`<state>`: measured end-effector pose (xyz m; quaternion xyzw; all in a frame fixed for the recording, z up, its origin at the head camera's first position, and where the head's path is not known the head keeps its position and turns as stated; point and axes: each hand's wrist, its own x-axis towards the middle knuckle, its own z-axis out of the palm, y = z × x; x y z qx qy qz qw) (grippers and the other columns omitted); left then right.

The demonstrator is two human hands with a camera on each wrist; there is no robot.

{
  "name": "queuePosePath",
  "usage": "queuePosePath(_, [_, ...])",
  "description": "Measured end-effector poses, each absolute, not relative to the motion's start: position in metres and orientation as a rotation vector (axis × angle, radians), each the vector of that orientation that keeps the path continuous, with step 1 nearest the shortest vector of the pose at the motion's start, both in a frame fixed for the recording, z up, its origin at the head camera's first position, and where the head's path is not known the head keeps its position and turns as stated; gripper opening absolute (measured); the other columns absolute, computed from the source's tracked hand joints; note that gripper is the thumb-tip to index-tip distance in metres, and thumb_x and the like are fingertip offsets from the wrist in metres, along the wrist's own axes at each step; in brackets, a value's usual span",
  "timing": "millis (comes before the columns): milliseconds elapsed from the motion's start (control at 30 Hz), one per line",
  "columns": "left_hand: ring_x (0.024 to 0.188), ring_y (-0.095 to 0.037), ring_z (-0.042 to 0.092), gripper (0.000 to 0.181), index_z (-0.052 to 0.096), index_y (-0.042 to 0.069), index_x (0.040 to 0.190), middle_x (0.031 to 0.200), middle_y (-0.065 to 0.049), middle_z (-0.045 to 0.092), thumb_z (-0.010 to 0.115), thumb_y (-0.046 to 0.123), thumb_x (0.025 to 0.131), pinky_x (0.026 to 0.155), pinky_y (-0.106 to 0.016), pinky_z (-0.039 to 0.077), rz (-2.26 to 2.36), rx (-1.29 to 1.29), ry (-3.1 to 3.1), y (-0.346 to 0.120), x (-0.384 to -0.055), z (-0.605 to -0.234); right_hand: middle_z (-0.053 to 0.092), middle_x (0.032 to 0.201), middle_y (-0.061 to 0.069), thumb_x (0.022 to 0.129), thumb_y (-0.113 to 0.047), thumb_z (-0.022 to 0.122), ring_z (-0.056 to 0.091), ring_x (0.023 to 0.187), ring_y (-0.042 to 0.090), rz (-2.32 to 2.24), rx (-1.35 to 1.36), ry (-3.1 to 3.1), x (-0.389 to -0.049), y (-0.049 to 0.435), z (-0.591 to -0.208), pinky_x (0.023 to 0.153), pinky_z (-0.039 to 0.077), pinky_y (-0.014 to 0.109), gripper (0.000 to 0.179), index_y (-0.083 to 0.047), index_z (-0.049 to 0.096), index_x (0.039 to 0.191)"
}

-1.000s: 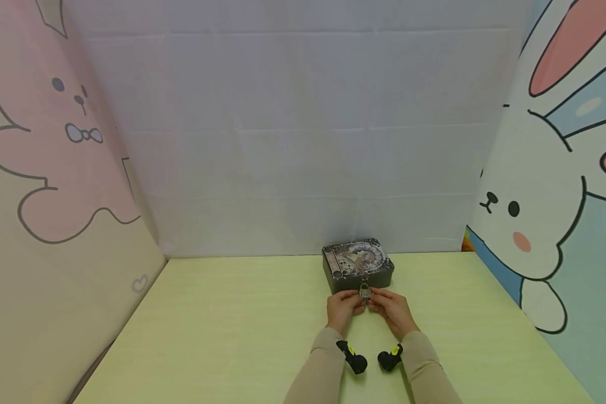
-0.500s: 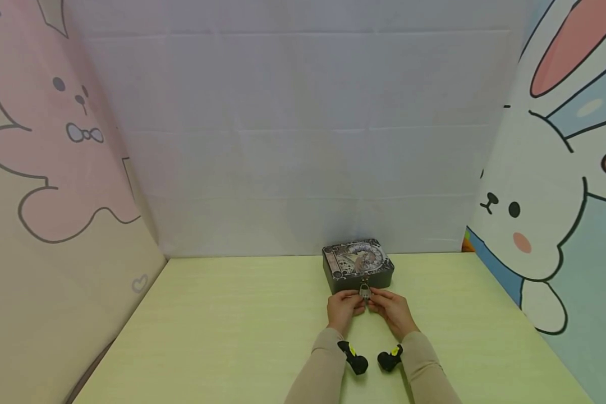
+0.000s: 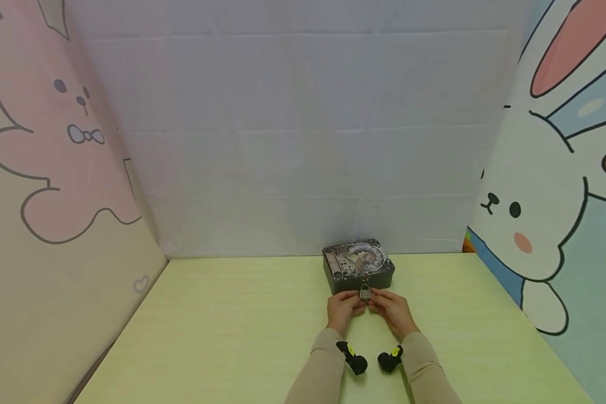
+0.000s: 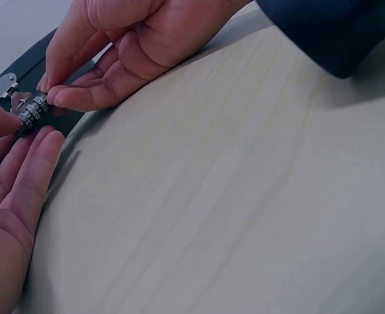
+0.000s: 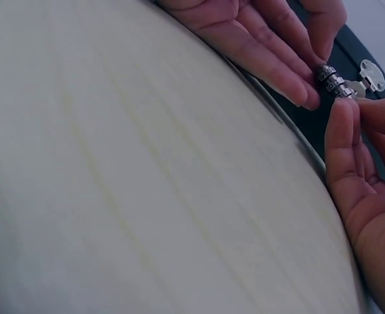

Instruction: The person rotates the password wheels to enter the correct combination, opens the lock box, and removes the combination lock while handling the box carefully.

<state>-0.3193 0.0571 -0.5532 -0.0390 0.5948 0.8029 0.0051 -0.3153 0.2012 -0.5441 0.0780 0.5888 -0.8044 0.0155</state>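
Observation:
A small silver combination padlock (image 3: 365, 292) hangs at the front of a dark tin box (image 3: 333, 283) with an ornate printed lid. Its rows of number dials show close up in the left wrist view, beside a shiny metal hasp (image 4: 5, 85). My left hand (image 3: 340, 312) holds one side of the padlock, thumb at its end and the other fingers stretched below it. From the opposite side, my right hand (image 3: 393, 312) pinches the padlock between thumb and fingertips. The box lid is down.
The box stands on a pale yellow-green table (image 3: 232, 320), close to a white backdrop (image 3: 262, 140). Black wrist cameras (image 3: 356, 362) stick out inward from both beige sleeves. Side panels (image 3: 525, 224) with cartoon rabbits flank the table.

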Motion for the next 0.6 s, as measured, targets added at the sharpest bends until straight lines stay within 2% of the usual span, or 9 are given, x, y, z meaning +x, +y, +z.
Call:
queuePosePath(133, [0.072, -0.022, 0.072, 0.021, 0.073, -0.011, 0.101, 0.09, -0.019, 0.073, 0.075, -0.006, 0.081, 0.068, -0.03, 0.063, 2.516, -0.093, 1.827, 0.0552, -0.3185, -0.5534, 0.067, 0.093, 0.004, 0.096, 0.007, 0.057, 0.066, 0.075, 0.009, -2.503, 0.232, 1.829, -0.315, 0.2017, -0.5448, 0.07, 0.06, 0.022, 0.034, 0.018, 0.055, 0.129])
queuePosePath(600, [0.073, -0.023, 0.073, 0.024, 0.072, -0.013, 0.103, 0.094, -0.022, 0.072, 0.075, -0.01, 0.08, 0.067, -0.03, 0.063, 2.524, -0.062, 1.869, 0.0551, -0.3182, -0.5547, 0.067, 0.093, 0.004, 0.096, 0.008, 0.057, 0.067, 0.075, 0.009, -2.512, 0.225, 1.817, -0.3137, 0.2018, -0.5438, 0.071, 0.06, 0.022, 0.035, 0.018, 0.054, 0.129])
